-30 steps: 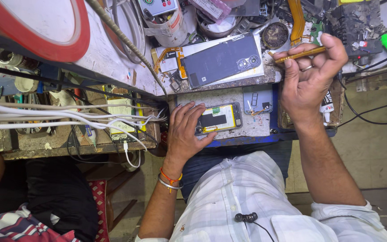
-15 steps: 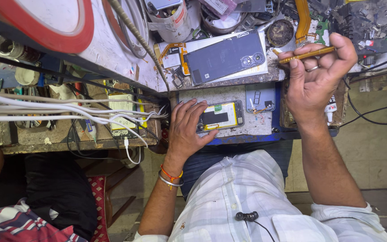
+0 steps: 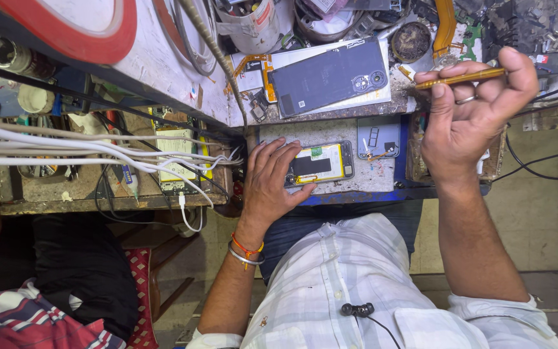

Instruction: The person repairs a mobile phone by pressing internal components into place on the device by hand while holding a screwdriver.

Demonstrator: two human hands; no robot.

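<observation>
Two hands work here: your left hand [image 3: 271, 184] lies flat with fingers spread, its fingertips steadying an opened phone [image 3: 318, 164] on the small work mat [image 3: 369, 182], while your right hand [image 3: 466, 119] is raised beyond it, pinching a slim yellow tool [image 3: 460, 79] between thumb and fingers. The opened phone sits just beyond your left fingertips, its long axis running across you from left to right, with a dark rectangular label on its pale, yellow-edged inside. The tool lies nearly level, its long axis also across you, and which end is the tip you cannot tell. Beyond your left hand rests a dark grey back cover [image 3: 328, 77], tilted slightly, a small white sticker near its left end and camera rings at its right. A white tub [image 3: 250, 22] with a red-marked label stands farther off.
</observation>
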